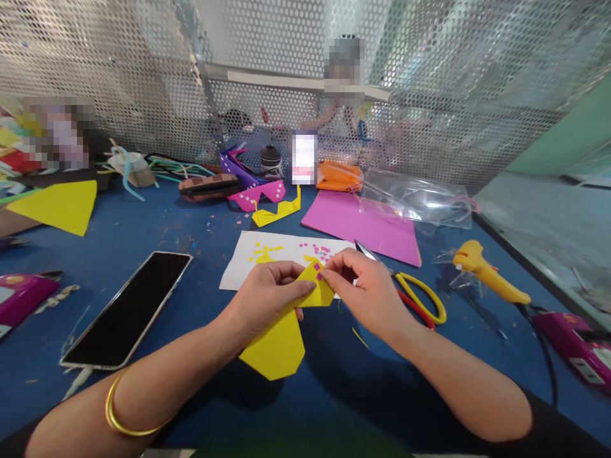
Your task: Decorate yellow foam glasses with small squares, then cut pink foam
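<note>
My left hand grips a yellow foam or paper cutout, thumb on top and fingers beneath. Its upper end is tilted up and carries small magenta squares. At that end, the thumb and forefinger of my right hand are pinched together at one of the squares, touching the cutout's edge. Behind my hands lies a white sheet scattered with yellow bits and pink bits. Scissors with yellow and red handles lie beside my right hand, partly hidden by it.
A phone with a cable lies left. Yellow mask-like cutouts, a pink mask and pink sheets are farther back. To the right are a yellow glue gun and its cord. Perforated metal panels close off the back.
</note>
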Demonstrator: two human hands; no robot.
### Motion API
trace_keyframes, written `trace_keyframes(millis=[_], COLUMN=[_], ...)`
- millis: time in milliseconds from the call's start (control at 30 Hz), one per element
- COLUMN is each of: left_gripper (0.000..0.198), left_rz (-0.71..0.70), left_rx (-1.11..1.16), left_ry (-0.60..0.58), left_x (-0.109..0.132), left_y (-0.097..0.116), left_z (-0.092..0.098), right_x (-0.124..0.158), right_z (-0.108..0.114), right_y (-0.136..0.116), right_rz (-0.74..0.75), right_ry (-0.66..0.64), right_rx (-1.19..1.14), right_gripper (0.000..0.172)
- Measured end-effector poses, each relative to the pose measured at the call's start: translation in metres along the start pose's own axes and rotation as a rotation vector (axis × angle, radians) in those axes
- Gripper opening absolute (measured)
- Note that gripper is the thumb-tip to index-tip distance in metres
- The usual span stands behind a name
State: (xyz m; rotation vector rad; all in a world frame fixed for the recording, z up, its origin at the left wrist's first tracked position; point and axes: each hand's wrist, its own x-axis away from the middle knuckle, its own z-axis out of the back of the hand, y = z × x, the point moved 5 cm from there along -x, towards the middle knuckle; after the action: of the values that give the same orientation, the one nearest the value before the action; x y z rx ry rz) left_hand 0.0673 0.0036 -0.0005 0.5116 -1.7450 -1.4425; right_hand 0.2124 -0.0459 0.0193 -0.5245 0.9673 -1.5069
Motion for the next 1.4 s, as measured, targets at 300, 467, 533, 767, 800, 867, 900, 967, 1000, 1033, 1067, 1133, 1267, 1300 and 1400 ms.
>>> trace_keyframes(millis=[300, 467, 533, 767, 800, 867, 900, 967, 1000, 1033, 1067, 1133, 1267, 1300, 1400], left_gripper=[0.023, 0.02, 0.019, 0.019, 0.019, 0.02, 0.02, 0.021, 0.021, 0.021, 0.021, 0.02, 0.02, 0.02, 0.019], left_rz=[-0.034, -0.029, -0.031, -0.027, -0.029, -0.037, -0.042, -0.045, -0.045, -0.043, -0.041, -0.038, -0.039, -0.038, -0.026], left_rx=[-0.036, -0.04, -0.04, -0.016, -0.014, -0.011, -0.01, -0.004, -0.003, -0.005, -0.01, -0.018, -0.013, -0.009, 0.001], left_ry=[0.024, 0.036, 0.043, 0.06, 0.062, 0.064, 0.062, 0.057, 0.057, 0.055, 0.051, 0.045, 0.035, 0.033, 0.026], left_x=[-0.001, -0.002, -0.002, -0.002, -0.002, -0.002, -0.002, -0.002, -0.001, -0.001, -0.001, -0.001, -0.002, -0.002, -0.001], left_y=[0.0, -0.003, -0.003, -0.003, -0.003, -0.002, -0.002, -0.002, -0.002, -0.002, -0.002, -0.002, -0.003, -0.003, -0.002], left_z=[0.001, 0.002, 0.002, 0.003, 0.003, 0.003, 0.002, 0.001, 0.001, 0.001, 0.0, 0.0, 0.0, -0.001, -0.001], right_x=[0.001, 0.0, 0.001, -0.001, -0.002, -0.002, -0.002, 0.0, 0.0, 0.001, 0.001, 0.002, 0.003, 0.003, 0.003], right_z=[0.0, 0.0, 0.0, 0.003, 0.001, -0.004, -0.006, -0.009, -0.011, -0.012, -0.012, -0.013, -0.014, -0.014, -0.014], right_y=[-0.004, -0.005, -0.006, 0.006, 0.008, 0.012, 0.013, 0.015, 0.016, 0.016, 0.016, 0.017, 0.017, 0.017, 0.016], right_rz=[0.064, 0.1, 0.098, -0.151, -0.202, -0.286, -0.319, -0.369, -0.386, -0.4, -0.413, -0.439, -0.467, -0.464, -0.462], right_ry=[-0.016, -0.03, -0.032, -0.033, -0.062, -0.098, -0.106, -0.118, -0.124, -0.13, -0.134, -0.138, -0.153, -0.154, -0.158], right_rx=[0.046, 0.071, 0.065, -0.317, -0.391, -0.493, -0.523, -0.574, -0.6, -0.624, -0.645, -0.671, -0.695, -0.697, -0.7], right_gripper=[0.011, 0.011, 0.01, 0.018, 0.022, 0.027, 0.029, 0.031, 0.033, 0.034, 0.035, 0.035, 0.032, 0.032, 0.03])
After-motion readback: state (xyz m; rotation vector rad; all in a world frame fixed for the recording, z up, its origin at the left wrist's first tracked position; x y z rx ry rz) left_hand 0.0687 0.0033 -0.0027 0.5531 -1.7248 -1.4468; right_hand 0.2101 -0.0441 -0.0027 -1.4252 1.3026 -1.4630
